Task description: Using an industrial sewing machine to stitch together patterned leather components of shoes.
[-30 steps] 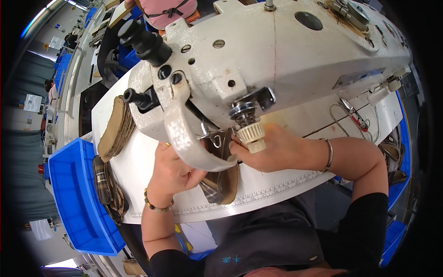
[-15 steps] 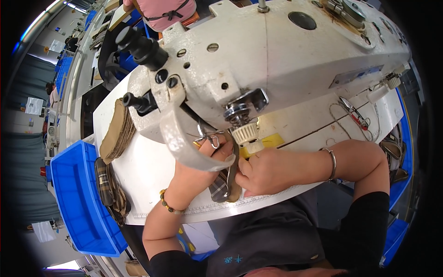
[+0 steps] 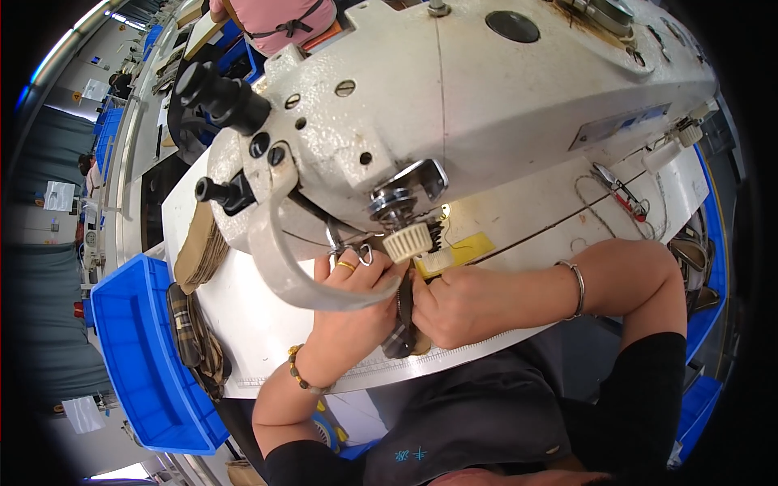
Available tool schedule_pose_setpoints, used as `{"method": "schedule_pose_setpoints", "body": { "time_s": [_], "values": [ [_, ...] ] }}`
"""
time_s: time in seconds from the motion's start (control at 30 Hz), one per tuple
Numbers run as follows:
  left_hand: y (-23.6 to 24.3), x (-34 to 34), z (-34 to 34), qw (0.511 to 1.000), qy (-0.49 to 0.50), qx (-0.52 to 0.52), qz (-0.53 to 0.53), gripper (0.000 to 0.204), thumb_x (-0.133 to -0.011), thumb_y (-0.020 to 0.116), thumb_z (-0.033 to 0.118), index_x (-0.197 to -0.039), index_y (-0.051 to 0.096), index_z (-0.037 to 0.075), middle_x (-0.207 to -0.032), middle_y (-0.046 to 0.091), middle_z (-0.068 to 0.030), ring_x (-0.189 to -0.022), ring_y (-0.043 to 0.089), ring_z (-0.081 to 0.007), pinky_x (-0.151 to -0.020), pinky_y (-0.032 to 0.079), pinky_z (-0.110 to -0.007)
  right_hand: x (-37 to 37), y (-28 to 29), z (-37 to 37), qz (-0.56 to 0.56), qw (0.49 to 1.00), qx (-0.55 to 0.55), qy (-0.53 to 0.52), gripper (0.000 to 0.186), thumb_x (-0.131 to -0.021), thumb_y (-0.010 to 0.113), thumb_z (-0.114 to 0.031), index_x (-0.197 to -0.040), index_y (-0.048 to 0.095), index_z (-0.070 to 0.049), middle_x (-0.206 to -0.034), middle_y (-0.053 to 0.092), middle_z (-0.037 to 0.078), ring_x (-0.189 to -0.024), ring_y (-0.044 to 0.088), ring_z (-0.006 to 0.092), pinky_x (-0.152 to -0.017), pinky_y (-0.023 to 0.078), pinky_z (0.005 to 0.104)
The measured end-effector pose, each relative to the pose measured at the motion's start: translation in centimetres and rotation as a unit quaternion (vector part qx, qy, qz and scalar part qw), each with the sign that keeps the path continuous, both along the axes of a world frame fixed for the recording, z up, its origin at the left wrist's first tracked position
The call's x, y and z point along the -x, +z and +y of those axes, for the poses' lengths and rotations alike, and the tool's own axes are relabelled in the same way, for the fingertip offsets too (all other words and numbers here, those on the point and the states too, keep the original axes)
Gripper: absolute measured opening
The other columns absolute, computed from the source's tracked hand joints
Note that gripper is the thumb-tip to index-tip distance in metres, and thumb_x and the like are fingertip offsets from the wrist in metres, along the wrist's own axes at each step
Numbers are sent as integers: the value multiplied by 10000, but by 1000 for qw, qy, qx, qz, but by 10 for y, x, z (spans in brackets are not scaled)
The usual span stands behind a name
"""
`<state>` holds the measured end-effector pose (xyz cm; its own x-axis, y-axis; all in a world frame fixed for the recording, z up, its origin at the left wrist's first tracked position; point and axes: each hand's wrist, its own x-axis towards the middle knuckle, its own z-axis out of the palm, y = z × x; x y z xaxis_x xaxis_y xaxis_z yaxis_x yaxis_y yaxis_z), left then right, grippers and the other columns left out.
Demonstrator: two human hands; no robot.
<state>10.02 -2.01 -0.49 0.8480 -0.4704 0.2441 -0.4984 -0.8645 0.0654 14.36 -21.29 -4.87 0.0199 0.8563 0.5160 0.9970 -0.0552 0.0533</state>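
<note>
Under the head of a white sewing machine (image 3: pixel 454 89), a small plaid fabric piece with a zipper (image 3: pixel 398 343) lies between my hands, with brown material along its right edge. My left hand (image 3: pixel 352 320), wearing a ring, is bent over the piece's left side and holds it near the needle area. Its fingertips are partly hidden by the machine's curved white guard (image 3: pixel 279 267). On the other side my right hand (image 3: pixel 454 306) pinches the piece's edge between thumb and fingers, just below the cream tension knob (image 3: pixel 408 241). The machine hides the needle and the far end of the piece.
A blue bin (image 3: pixel 154 356) stands off the table's left edge, beside folded plaid pieces (image 3: pixel 193 336). Stacked brown pieces (image 3: pixel 203 247) lie behind those. Red-handled snips (image 3: pixel 624 194) and a loose cord rest at the right. Another person in pink (image 3: pixel 284 20) sits beyond the machine.
The fabric piece has slid farther under the machine head, so less shows near the table edge. My left fingers have spread over its left side. The whole view has shifted slightly.
</note>
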Motion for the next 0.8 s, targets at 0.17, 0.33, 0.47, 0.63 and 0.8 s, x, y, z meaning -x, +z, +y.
{"method": "schedule_pose_setpoints", "body": {
  "time_s": [0.17, 0.33, 0.47, 0.63, 0.8],
  "values": [
    [0, 0, -5, 997, 15, 49, 59, 332, -683, 685, 22, -1000, 738, 104, -809, 535, -20, -800, 520, -258, -725, 369, -424, 3, 3, -4, 6, 1000, 16, -8, 292, -673, 629, -212, -733, 666, 72, -815, 657, 374, -525, 631, 223, -428, 479, 312],
    [-1, -4, -6, 995, 29, 56, 74, 336, -689, 676, 7, -1004, 736, 106, -823, 554, -35, -804, 525, -273, -718, 384, -424, 4, -3, -2, -24, 999, -4, -37, 284, -652, 633, -187, -734, 661, 84, -799, 649, 374, -497, 613, 219, -413, 469, 311],
    [-15, -14, 7, 990, 21, 97, 104, 259, -691, 676, 6, -926, 734, 101, -897, 614, -37, -842, 550, -284, -716, 405, -407, -4, -7, 1, -24, 999, -1, -49, 258, -645, 637, -171, -708, 640, 79, -774, 639, 353, -473, 589, 216, -389, 448, 315],
    [-9, -7, -3, 998, 42, 34, 23, 227, -665, 702, 25, -871, 736, 116, -933, 619, -23, -866, 561, -252, -806, 386, -476, -5, -12, 1, 15, 999, -4, -44, 237, -656, 637, -170, -694, 633, 65, -789, 642, 365, -459, 573, 215, -375, 429, 319],
    [-1, 8, -10, 997, 32, -23, -63, 275, -647, 732, 60, -909, 754, 141, -855, 550, 0, -860, 560, -217, -825, 332, -513, 9, 5, -6, -62, 997, 31, -29, 201, -744, 609, -191, -739, 646, 7, -827, 693, 271, -515, 563, 148, -419, 361, 248]
  ]
}}
